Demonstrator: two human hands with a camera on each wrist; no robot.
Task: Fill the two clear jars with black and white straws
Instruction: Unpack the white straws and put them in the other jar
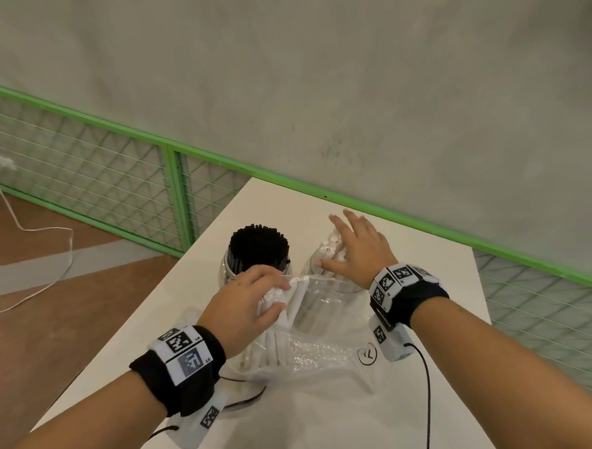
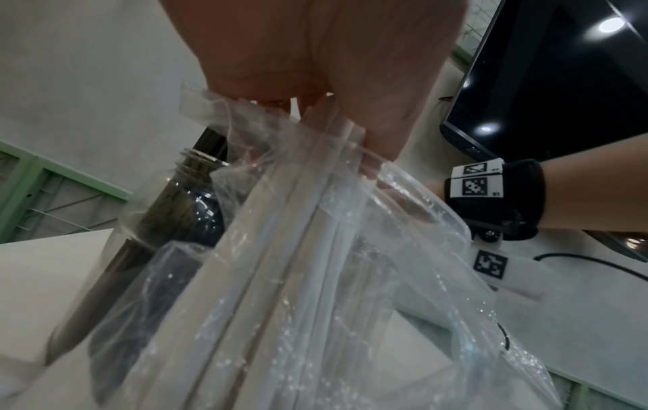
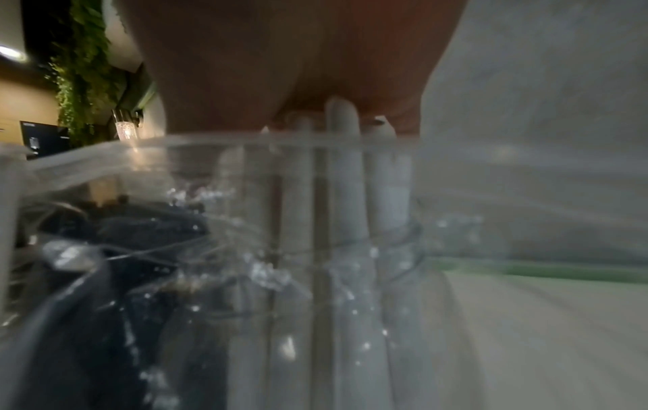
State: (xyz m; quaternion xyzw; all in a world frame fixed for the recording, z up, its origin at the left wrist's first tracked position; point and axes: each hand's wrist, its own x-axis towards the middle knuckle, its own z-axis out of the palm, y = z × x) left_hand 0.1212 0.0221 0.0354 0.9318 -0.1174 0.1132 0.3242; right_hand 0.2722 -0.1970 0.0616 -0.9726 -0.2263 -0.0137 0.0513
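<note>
Indoors | white table (image 1: 416, 385) | grey wall (image 1: 330, 71) | green mesh railing (image 1: 173, 183) | possibly wood floor (image 1: 25, 330)

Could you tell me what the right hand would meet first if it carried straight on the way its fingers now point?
Beyond the right hand, resting flat on the white straws, lies bare table, then probably the green railing; depth is unclear.

An indoor recording or test space: a bare concrete wall (image 1: 330, 71) and green mesh fencing (image 1: 85, 165) beyond the hands, a wood-patterned floor (image 1: 26, 296) left of them, a white table (image 1: 311, 431) beneath.
</note>
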